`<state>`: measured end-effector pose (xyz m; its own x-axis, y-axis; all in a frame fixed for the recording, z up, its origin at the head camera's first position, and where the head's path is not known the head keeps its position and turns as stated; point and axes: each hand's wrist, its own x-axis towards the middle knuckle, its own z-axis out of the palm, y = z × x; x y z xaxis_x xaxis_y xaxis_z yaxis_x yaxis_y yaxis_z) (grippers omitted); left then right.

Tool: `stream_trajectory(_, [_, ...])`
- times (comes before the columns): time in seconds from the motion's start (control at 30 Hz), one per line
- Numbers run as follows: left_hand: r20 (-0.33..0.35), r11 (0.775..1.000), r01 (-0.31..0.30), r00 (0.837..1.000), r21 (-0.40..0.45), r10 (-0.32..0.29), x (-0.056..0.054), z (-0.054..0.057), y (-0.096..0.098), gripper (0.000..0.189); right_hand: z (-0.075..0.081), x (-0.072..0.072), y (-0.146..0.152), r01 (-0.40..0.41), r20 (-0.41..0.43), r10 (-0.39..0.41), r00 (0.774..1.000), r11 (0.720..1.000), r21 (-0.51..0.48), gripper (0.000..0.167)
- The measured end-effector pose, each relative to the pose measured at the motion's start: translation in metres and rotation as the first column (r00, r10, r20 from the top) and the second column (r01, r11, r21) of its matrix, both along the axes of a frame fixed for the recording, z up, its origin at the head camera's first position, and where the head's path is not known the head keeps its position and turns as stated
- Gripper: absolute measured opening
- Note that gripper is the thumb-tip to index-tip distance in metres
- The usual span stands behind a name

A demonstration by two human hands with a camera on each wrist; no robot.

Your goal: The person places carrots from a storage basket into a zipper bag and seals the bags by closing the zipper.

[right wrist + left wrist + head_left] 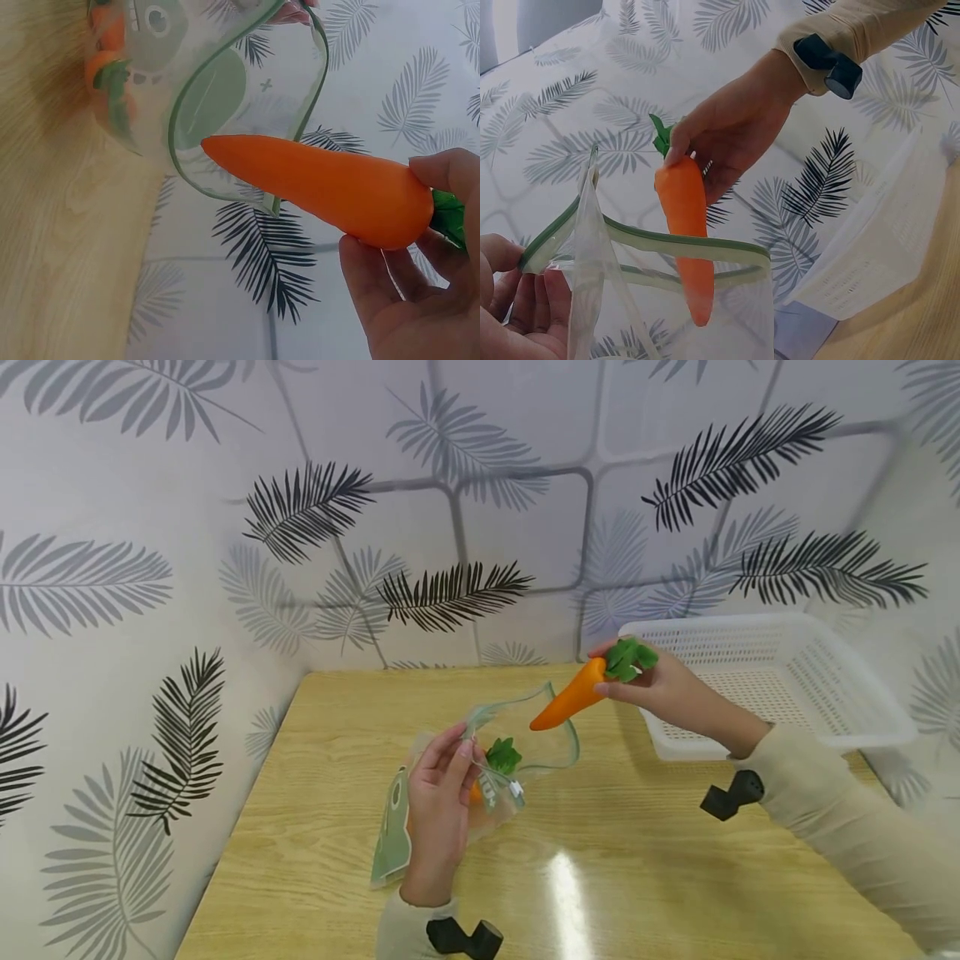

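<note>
My left hand (pixel 442 793) pinches the rim of a clear zip bag (pixel 551 752) with a green printed pattern, whose mouth gapes toward the right. Inside the bag lies another carrot, its green leafy top (pixel 503 757) showing near the left fingers. Between thumb and fingers my right hand (pixel 675 689) grips an orange toy carrot (pixel 573 697) by its thick leafy end. The carrot's tip points down and left, at the bag's mouth. In the right wrist view, the carrot (pixel 322 187) has its tip beside the green zip edge (pixel 180 112), and orange pieces (pixel 109 71) show through the bag.
A white perforated plastic basket (pixel 862 727) stands at the table's right, behind my right forearm. The wooden table (pixel 315 777) meets a leaf-patterned wall (pixel 510 543) at the back. Black devices are strapped to both wrists.
</note>
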<state>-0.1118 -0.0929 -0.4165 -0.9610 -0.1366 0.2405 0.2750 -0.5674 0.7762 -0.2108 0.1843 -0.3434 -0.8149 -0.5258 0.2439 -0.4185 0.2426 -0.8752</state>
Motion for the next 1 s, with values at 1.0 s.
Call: stream_trajectory(1.0, [0.013, 1.000, 0.018, 1.000, 0.012, -0.018, 0.000, -0.001, 0.002, 0.033, -0.035, -0.016, -0.033, -0.010, 0.007, 0.009, 1.000, 0.997, 0.077, 0.042])
